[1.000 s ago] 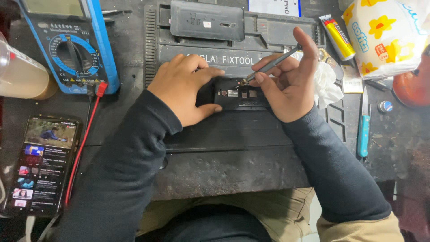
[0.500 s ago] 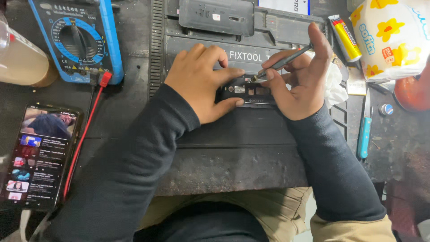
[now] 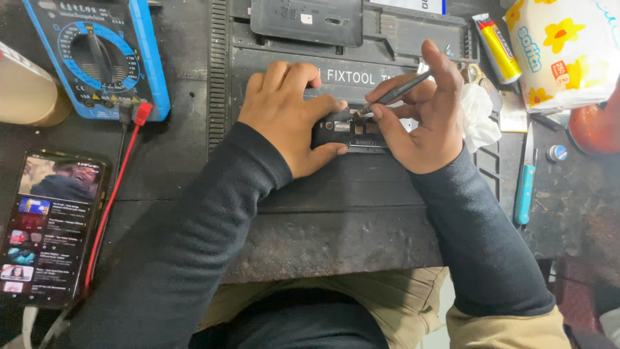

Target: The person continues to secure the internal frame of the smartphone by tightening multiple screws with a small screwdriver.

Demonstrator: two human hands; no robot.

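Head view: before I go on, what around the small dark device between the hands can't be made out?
- Dark device: mostly covered by the left hand and right hand; its kind is unclear.
- Grey tool: its tip is too small to show whether it touches the device.
- Crumpled white tissue: partly behind the right hand.
- Blue multimeter: top cut off by the frame edge.
- Phone: lower end cut off.

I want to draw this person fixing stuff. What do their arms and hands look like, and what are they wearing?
Both arms wear long, snug, dark navy sleeves that reach the wrists: the left sleeve and the right sleeve. A tan layer shows near the right elbow. The left hand and right hand are bare, with no gloves, and no rings or watch that I can see. The nails look short.
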